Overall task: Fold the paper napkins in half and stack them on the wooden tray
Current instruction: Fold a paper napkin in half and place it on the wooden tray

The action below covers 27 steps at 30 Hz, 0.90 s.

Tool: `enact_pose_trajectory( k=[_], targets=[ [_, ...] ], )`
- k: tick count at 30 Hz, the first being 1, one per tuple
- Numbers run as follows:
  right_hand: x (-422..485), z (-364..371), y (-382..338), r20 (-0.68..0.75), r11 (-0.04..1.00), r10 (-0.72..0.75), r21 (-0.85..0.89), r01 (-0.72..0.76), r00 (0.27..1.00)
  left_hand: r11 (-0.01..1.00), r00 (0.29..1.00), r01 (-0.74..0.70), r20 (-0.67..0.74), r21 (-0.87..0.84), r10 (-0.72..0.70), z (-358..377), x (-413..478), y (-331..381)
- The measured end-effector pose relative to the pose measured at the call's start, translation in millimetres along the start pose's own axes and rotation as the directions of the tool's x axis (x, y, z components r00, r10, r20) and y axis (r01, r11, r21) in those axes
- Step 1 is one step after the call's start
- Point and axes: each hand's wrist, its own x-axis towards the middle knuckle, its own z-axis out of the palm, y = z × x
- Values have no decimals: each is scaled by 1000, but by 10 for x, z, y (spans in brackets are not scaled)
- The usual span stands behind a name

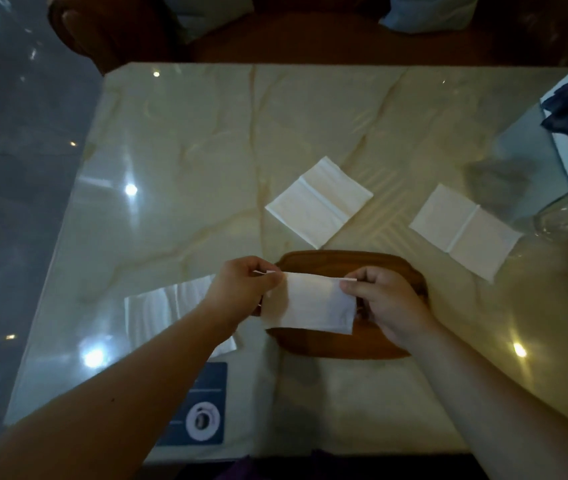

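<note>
Paper this thin looks almost weightless and limp: the folded napkin (pixel 310 306) hangs between both hands and sags below the pinch points, so it should bend, crease or tear under very little force. The left hand (pixel 241 292) pinches its upper left corner between thumb and fingertips; the right hand (pixel 384 299) pinches the upper right corner the same way, with a sliver of doubled edge showing above each grip. Held like this it hangs just above the wooden tray (pixel 345 344), which lies directly under and between the hands; I cannot tell whether its lower edge touches the wood.

Judging by the layered top edge, the napkin is already folded in 2, and the next move is probably to lay it flat on the tray. Corners are the right place to hold, since gripping the middle would crumple it. Lowering the bottom edge first and letting the corners go together should keep the layers from sliding apart.

3 more napkins lie flat on the marble table (pixel 189 150): 1 beyond the hands (pixel 319 200), 1 beyond and to the right of the right hand (pixel 466 232), and 1 partly hidden under the left forearm (pixel 158 313). Each will need lifting by an edge or corner, as the glossy top gives fingertips little purchase.
</note>
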Motion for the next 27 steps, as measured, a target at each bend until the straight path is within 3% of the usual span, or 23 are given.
enact_pose_trajectory(
  k=[15,20,27],
  targets=[
    [312,-673,265,-21,907,-151,-401,130,988,973,994,-33,-97,227,57,854,163,-100],
    [282,-733,265,-9,695,-335,-677,241,942,802,958,-174,-89,572,272,873,202,-105],
    [261,-460,66,85,563,-441,-749,350,893,678,911,-274,-41,682,410,439,125,-5]
  ],
)
